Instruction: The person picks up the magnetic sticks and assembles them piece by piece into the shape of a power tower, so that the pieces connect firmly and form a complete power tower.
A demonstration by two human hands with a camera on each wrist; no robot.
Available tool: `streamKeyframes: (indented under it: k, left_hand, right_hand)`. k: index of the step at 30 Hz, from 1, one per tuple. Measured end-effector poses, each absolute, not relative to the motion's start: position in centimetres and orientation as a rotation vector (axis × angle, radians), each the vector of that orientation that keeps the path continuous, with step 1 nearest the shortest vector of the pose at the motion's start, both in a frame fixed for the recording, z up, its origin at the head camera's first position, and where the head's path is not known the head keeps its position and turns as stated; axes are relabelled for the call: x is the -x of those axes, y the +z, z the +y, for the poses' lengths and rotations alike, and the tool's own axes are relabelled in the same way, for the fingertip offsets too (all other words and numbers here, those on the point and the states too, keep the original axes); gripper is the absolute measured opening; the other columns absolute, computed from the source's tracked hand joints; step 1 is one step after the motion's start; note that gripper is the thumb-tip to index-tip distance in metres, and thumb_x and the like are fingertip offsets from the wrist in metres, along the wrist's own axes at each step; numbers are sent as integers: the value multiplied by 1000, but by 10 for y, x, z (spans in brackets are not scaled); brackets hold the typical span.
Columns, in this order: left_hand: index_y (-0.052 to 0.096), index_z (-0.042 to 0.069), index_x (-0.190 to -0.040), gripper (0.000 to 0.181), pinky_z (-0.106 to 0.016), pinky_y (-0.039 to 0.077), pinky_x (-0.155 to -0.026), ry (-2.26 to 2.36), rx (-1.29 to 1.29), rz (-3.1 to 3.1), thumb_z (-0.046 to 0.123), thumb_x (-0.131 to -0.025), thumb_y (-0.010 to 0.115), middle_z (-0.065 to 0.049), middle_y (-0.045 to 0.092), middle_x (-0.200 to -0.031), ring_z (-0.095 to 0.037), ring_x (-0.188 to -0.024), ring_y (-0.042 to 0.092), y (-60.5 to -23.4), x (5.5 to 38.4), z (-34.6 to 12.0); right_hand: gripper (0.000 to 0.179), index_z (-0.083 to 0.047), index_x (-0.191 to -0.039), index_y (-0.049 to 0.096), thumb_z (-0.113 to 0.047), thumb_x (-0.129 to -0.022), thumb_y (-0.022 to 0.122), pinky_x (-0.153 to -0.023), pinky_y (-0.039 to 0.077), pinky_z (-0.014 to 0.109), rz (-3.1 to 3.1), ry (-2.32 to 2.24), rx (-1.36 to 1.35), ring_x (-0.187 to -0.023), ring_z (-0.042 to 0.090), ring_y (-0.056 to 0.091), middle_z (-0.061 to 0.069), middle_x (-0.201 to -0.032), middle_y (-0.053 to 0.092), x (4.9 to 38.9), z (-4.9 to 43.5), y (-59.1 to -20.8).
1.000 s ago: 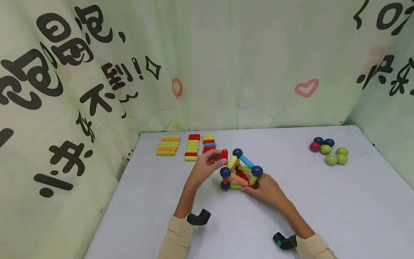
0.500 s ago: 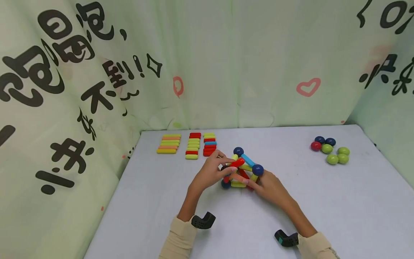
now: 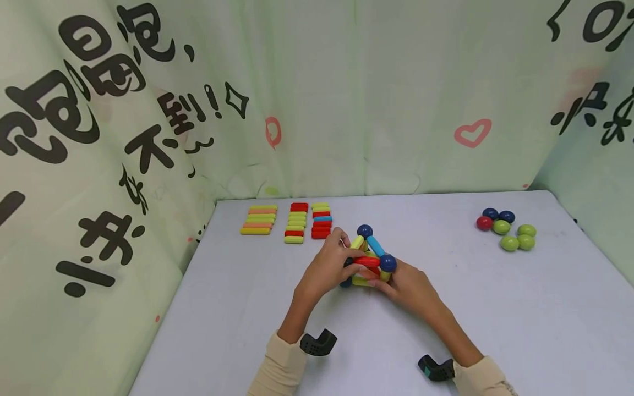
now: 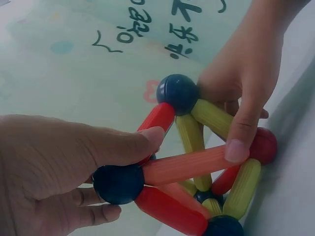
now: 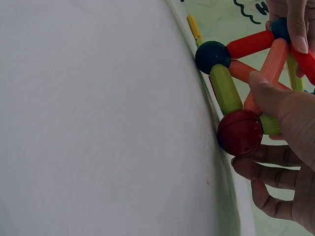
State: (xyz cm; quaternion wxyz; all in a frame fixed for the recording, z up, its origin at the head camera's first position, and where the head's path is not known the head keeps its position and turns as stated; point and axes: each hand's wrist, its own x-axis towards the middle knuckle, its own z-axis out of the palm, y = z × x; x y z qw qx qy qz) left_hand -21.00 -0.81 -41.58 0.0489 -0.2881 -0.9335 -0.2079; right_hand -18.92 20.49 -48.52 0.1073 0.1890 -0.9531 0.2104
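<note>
A toy frame of coloured rods and balls (image 3: 373, 246) stands on the table between both hands. My left hand (image 3: 324, 267) pinches a red rod (image 3: 366, 262) between thumb and fingers. That rod spans to a dark blue ball (image 3: 388, 263) at the frame's near right corner. In the left wrist view, its other end is by a second blue ball (image 4: 119, 184) beside the left thumb. My right hand (image 3: 413, 286) grips the frame's lower right, its thumb on an orange rod (image 4: 197, 164) beside a red ball (image 5: 240, 132). Some far rods are hidden by the hands.
Three stacks of loose rods lie at the back left: a yellow-orange one (image 3: 258, 220), a green-red one (image 3: 295, 223) and a mixed one (image 3: 321, 220). Several loose green balls (image 3: 526, 242), with blue and red ones, sit at the back right. A printed curtain (image 3: 396, 99) hangs behind the table.
My left hand has brought the red rod from upright beside the frame, rightward and down, to lie across its near top. The frame's right blue ball has shifted slightly left; my right hand keeps its grip.
</note>
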Motion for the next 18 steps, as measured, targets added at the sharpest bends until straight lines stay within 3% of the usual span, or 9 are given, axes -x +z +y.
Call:
streamKeyframes:
  k: [5, 9, 14, 18]
  left_hand:
    - [74, 22, -114, 30, -14, 47, -75, -732, 920, -2854, 35, -88, 71, -3, 43, -108, -13, -106, 44, -415, 213, -12]
    - [71, 17, -117, 34, -17, 48, -74, -995, 877, -2848, 40, -94, 62, -3, 46, -107, -13, -101, 48, -419, 219, -19]
    - [65, 12, -116, 29, -24, 51, -77, -1205, 602, -2784, 34, -101, 53, -3, 59, -102, -15, -94, 54, -434, 235, -34]
    - [65, 11, -113, 21, -29, 54, -79, -1170, 252, -2832, 24, -97, 61, -5, 62, -100, -18, -93, 57, -452, 248, -48]
  right_hand:
    - [44, -6, -97, 59, -38, -77, 81, -51, 34, 19, -2812, 710, -562, -59, 7, 42, -5, -66, 43, 188, 206, -486]
    - [48, -6, -101, 59, -37, -74, 84, -52, 33, 20, -2843, 809, -552, -60, 7, 41, -5, -67, 44, 188, 206, -487]
    - [48, -6, -102, 60, -37, -75, 84, -51, 32, 21, -2888, 900, -509, -60, 9, 41, -4, -66, 43, 188, 206, -487]
    - [44, -7, -101, 60, -34, -76, 83, -50, 31, 21, -2911, 931, -473, -59, 10, 42, -3, -65, 43, 189, 208, -487]
